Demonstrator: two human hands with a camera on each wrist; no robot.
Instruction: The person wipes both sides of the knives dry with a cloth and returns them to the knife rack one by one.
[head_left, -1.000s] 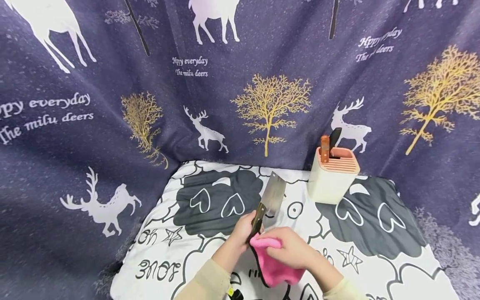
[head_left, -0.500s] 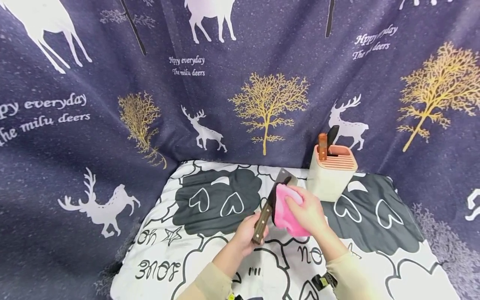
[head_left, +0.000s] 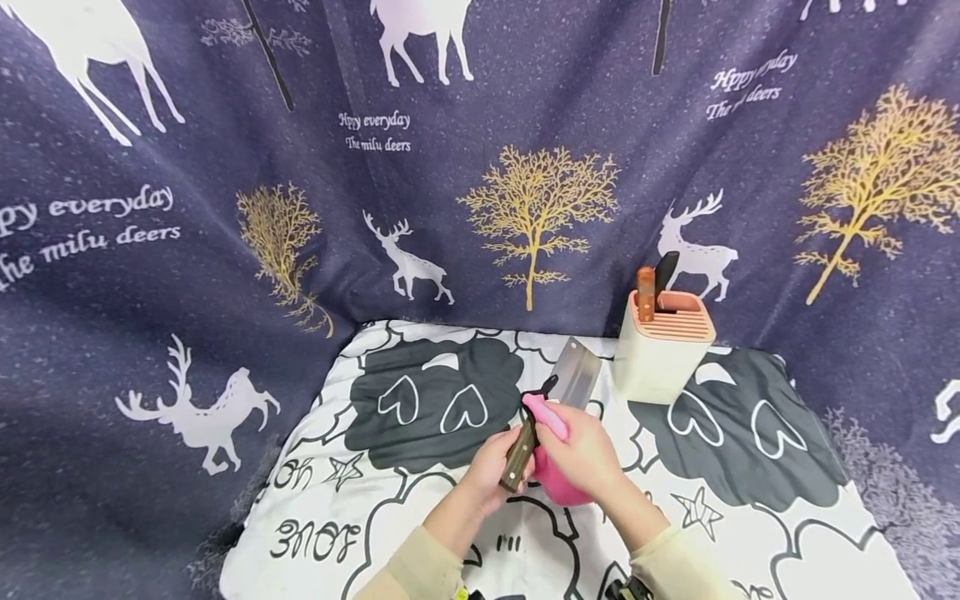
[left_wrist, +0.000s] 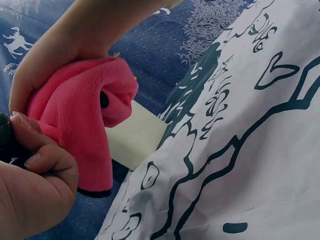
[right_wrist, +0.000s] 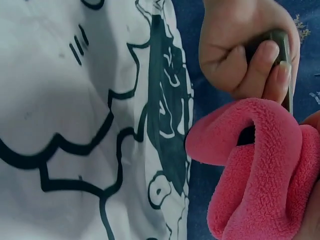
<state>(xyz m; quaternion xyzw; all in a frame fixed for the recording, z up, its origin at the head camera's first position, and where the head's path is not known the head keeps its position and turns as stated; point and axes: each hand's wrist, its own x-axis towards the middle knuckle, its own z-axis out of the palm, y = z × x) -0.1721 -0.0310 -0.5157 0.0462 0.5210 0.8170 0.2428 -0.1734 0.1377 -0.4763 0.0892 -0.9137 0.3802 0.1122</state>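
My left hand point(head_left: 491, 471) grips the brown riveted wooden handle point(head_left: 519, 458) of a cleaver. Its broad steel blade point(head_left: 579, 368) points away and to the right, tilted over the bed cover. In my right hand point(head_left: 588, 450) is a pink cloth point(head_left: 558, 483) with a black edge, bunched at the base of the blade close to the handle. The right wrist view shows the left fingers point(right_wrist: 263, 57) curled round the handle, with the fluffy cloth point(right_wrist: 270, 165) folded just below them. From the left wrist, the cloth point(left_wrist: 82, 110) hides most of the blade.
A cream knife block point(head_left: 660, 358) with a pink slotted top stands at the back right, holding an orange-brown handle point(head_left: 646, 292) and a black handle point(head_left: 665, 271). Black-and-white printed fabric point(head_left: 315, 500) covers the surface. Behind it hangs a dark blue curtain point(head_left: 435, 183) with deer and trees.
The cloth in my right hand went from the handle up along the blade, then came back down to the blade's base. The cleaver has shifted slightly right and turned in my left hand.
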